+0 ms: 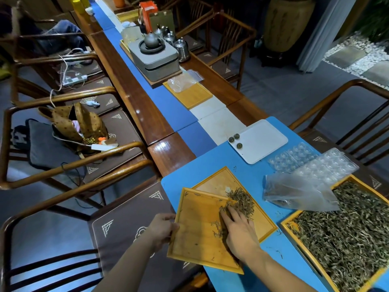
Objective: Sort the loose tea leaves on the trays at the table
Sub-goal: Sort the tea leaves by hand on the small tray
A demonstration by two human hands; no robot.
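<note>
A small wooden tray (195, 234) is tilted over the near left edge of the blue mat, its far corner resting on a second wooden tray (219, 182). My left hand (163, 228) grips the tilted tray's left rim. My right hand (239, 230) lies flat with its fingers spread on the tilted tray, against a small pile of tea leaves (242, 200) that spills onto the lower tray. A large wooden tray (288, 226) at the right is filled with loose tea leaves (345, 230).
A clear plastic bag (299, 192) and clear blister moulds (311, 161) lie beyond the big tray. A white tray (265, 140) holds three tea balls (235, 140). Farther up the long table stand a grey teapot set (155, 57) and another wooden tray (189, 95). Wooden chairs line both sides.
</note>
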